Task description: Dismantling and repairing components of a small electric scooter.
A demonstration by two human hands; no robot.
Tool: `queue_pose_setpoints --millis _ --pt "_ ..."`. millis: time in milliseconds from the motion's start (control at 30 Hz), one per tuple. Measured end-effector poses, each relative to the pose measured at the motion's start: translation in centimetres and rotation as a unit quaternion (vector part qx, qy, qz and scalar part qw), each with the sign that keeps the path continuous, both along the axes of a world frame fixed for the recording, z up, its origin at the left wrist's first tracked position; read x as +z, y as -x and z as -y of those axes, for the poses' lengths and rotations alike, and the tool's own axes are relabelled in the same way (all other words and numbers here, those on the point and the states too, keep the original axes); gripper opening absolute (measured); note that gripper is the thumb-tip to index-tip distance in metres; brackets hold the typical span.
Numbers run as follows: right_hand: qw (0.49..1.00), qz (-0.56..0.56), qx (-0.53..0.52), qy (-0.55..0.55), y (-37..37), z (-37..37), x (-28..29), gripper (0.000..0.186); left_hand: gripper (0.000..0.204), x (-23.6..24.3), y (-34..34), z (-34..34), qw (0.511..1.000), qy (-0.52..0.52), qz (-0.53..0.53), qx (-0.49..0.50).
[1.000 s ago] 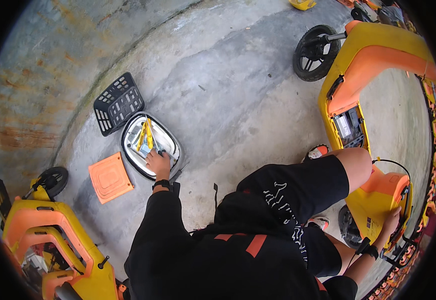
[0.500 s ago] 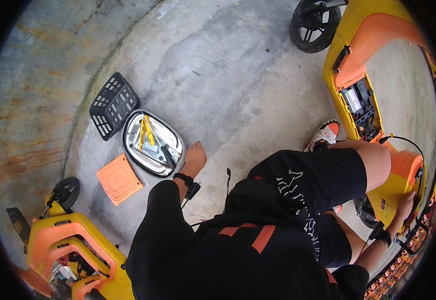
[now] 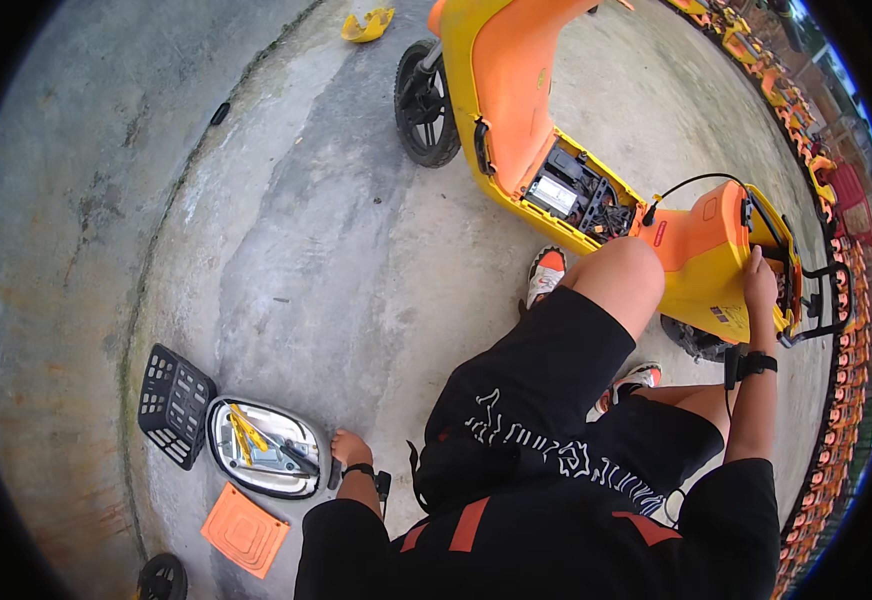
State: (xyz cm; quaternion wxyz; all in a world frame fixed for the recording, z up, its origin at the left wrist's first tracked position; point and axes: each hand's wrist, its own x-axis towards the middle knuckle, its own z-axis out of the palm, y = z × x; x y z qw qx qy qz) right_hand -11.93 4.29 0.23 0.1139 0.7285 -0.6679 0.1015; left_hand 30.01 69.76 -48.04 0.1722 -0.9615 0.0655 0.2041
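The person squats on a concrete floor [image 3: 286, 250] beside a yellow-and-orange scooter [image 3: 556, 150]. The left hand [image 3: 348, 447] rests at the right-hand rim of an oval silver tray [image 3: 264, 460] lying on the floor at lower left; its fingers curl at the rim, but whether they grip it cannot be told. The tray's long axis runs from upper left to lower right, and it holds yellow-handled tools [image 3: 246, 432] and a dark-handled tool [image 3: 296, 455] lying roughly along that axis. A black mesh basket [image 3: 174, 403] touches the tray's left end, tilted. Just below the tray lies a flat orange square panel [image 3: 244, 530], one corner pointing down.

The right hand [image 3: 759, 285] is up at the scooter's rear end, fingers pressed against the orange-and-yellow tail section [image 3: 716, 260]; how firmly they close is not clear. A small red label [image 3: 660, 233] sits on the orange tail face and a pale sticker [image 3: 724, 314] low on the yellow side below it. The scooter's long axis runs from the front wheel [image 3: 426, 105] at top centre down to the right, its open compartment [image 3: 576, 195] showing a white rectangular label among black wiring. A yellow scrap [image 3: 368, 24] lies at the top, well apart.
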Motion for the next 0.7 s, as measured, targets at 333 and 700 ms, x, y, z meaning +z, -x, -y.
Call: queue_pose_setpoints --millis 333,700 --pt "0.997 -0.02 0.04 0.059 -3.1 -1.6 0.8 0.051 0.018 3.2 -1.3 -1.7 0.955 0.234 -0.071 -0.167" --pt "0.994 0.02 0.092 0.056 -0.5 -2.6 0.7 0.044 0.015 14.8 -8.3 6.8 0.736 0.594 -0.324 -0.024"
